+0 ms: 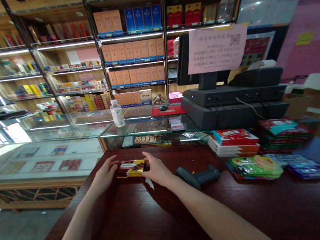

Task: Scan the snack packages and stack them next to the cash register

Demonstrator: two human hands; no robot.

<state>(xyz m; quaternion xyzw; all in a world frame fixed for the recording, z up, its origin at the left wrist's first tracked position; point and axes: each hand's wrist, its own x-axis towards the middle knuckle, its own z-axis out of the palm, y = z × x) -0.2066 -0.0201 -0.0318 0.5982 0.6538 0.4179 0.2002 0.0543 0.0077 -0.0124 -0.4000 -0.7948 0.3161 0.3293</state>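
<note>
A flat chocolate box (131, 168) in yellow and dark red, with a chocolate picture on its face, lies on or just above the dark wooden counter (127, 226). At its left end is my left hand (106, 176), fingers and thumb curved against the edge. My right hand (158, 170) grips the opposite end, thumb at the near corner and forefinger at the far one. Below the right hand shows a small whitish scrap (150, 183). A black handheld barcode scanner (199, 175) rests on the counter right of my right wrist.
To the right lie stacked red-and-white boxes (233, 141), dark red and green packs (284, 133), green packets (254, 167) and blue-purple packets (304, 168). Beyond stand a cash register (234, 102), a glass display counter (140, 128) and a bottle (117, 114). Shelves of boxes line the back.
</note>
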